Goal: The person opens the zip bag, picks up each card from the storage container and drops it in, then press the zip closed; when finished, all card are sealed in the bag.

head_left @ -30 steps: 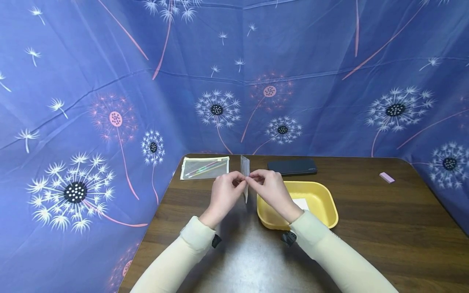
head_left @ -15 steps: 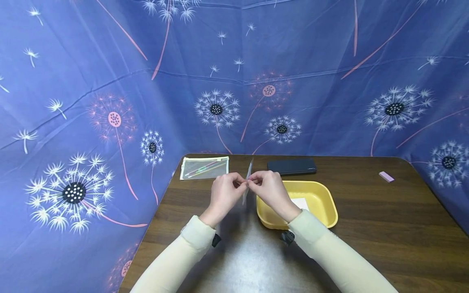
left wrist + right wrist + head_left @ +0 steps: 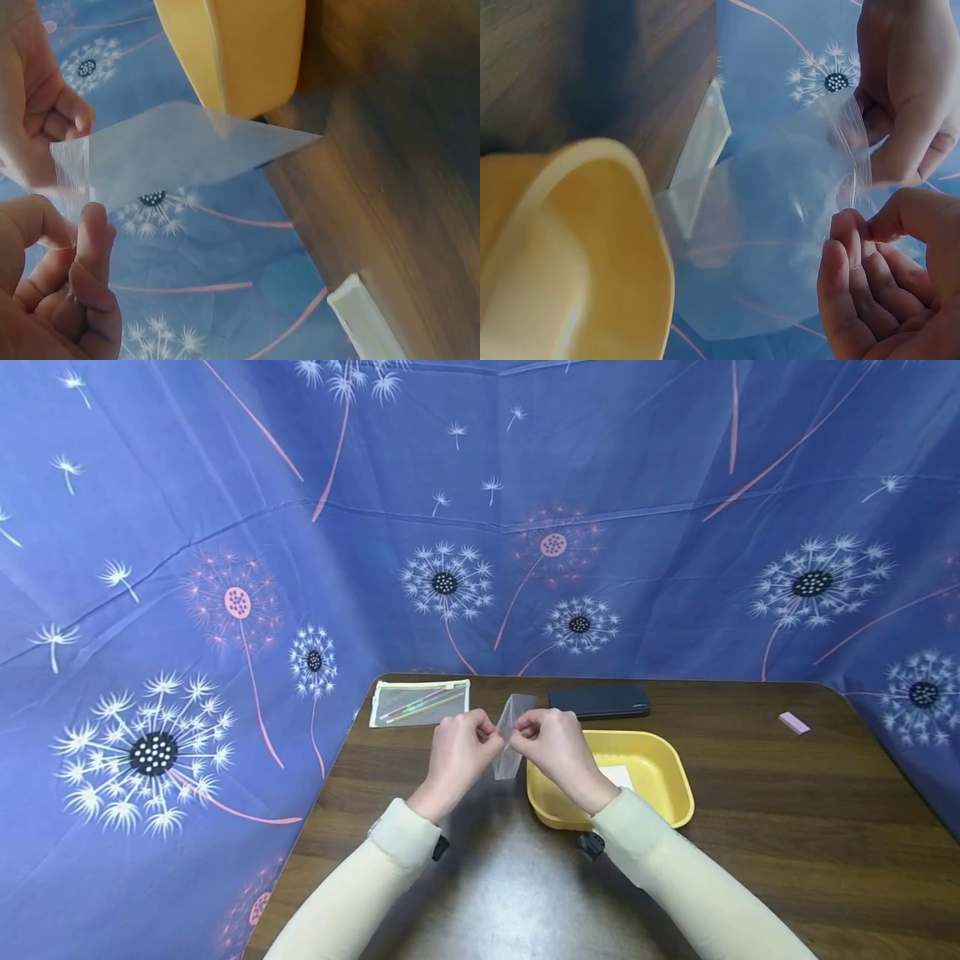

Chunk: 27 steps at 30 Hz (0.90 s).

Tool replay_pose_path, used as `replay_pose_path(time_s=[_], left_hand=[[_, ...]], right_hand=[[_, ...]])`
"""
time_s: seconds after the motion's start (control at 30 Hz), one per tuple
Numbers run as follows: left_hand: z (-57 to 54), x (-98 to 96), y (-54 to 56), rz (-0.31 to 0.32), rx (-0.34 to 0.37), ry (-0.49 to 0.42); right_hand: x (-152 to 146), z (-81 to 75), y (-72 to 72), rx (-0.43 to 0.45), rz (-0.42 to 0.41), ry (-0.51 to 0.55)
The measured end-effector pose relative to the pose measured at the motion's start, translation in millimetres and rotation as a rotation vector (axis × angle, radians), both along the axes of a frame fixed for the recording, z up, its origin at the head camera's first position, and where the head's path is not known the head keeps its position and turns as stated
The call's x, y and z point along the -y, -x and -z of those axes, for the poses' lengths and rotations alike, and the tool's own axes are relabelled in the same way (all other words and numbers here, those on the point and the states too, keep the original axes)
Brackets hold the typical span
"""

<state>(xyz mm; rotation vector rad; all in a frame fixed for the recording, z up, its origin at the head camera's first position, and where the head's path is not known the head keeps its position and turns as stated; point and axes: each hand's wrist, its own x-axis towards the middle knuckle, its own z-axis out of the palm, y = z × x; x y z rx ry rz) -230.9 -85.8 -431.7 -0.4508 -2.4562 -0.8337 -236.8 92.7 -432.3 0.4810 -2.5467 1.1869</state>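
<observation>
A clear plastic zip bag (image 3: pixel 508 767) hangs between my two hands above the table. My left hand (image 3: pixel 459 762) pinches one side of its mouth between thumb and fingertips. On the other side, my right hand (image 3: pixel 561 758) pinches the opposite edge the same way. In the left wrist view the bag (image 3: pixel 176 146) looks see-through, with a ribbed seal strip near the fingers. The right wrist view shows the bag (image 3: pixel 757 255) spread wide, its mouth held by both hands. Nothing can be made out inside it.
A yellow tray (image 3: pixel 666 777) with a white piece (image 3: pixel 618 777) in it sits under my right forearm. Behind stand a dark flat case (image 3: pixel 600 701) and a mesh zip pouch (image 3: pixel 401 714) holding pencils. A pink eraser-like block (image 3: pixel 792 722) lies far right on the wooden table (image 3: pixel 787 843).
The plastic bag was thin and edge-on before; now its sides are spread apart. My hands have drawn slightly apart. The tray, pouch and case stay where they were.
</observation>
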Motion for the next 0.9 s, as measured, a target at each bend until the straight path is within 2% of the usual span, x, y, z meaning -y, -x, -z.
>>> replay_pose_path(time_s=[0.17,0.43,0.7,0.8,0.9], left_hand=[[-2.4,8.9,1.1,-0.028,-0.001,0.011],[-3.6,24.5,0.9,-0.091,0.048,0.059],[-2.8,30.2,-0.8,-0.12,0.059,0.115],[-2.8,27.1,-2.3,-0.11,0.049,0.141],[-3.2,21.3,-1.5,-0.058,0.036,0.174]], right_hand=[[-10.9,0.6,0.6,0.001,0.014,-0.025],[-23.7,-0.9,0.6,-0.028,0.029,-0.113],[-27.5,-4.8,-1.1,-0.021,0.019,-0.143],[-24.2,-4.5,-2.3,-0.046,-0.007,-0.141],[-19.3,-3.2,-3.7,-0.091,-0.034,-0.153]])
